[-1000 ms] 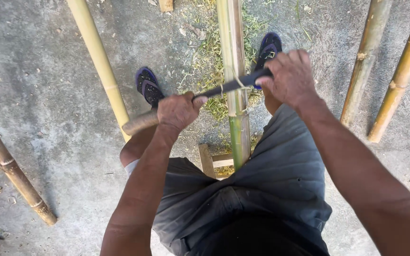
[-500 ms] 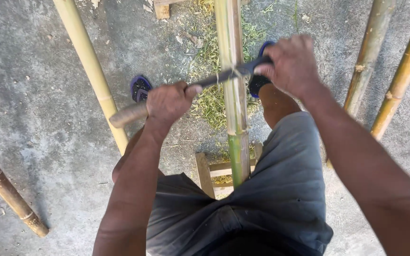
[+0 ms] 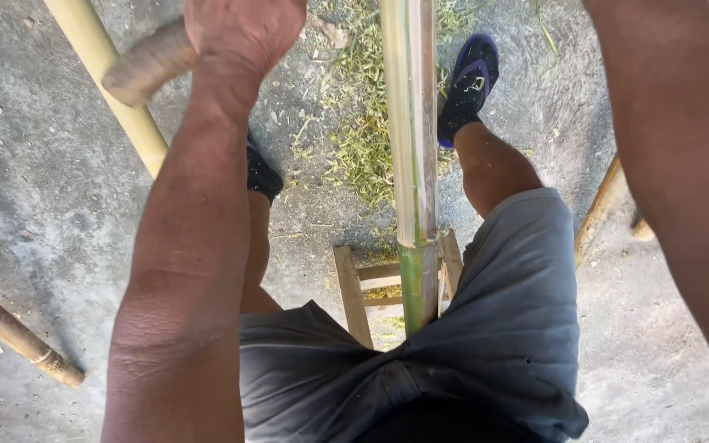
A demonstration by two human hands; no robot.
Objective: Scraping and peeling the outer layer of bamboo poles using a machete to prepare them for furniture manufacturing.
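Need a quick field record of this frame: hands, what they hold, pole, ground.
left hand: shut on a wooden handle
right hand: out of frame, only the forearm shows
bamboo pole: runs between the legs, partly stripped pale, green lower down
support: wooden frame under the pole
ground: concrete floor, green shavings

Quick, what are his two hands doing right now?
Left hand: closed around a wooden handle.
Right hand: out of the picture; only the forearm shows, so it cannot be told.
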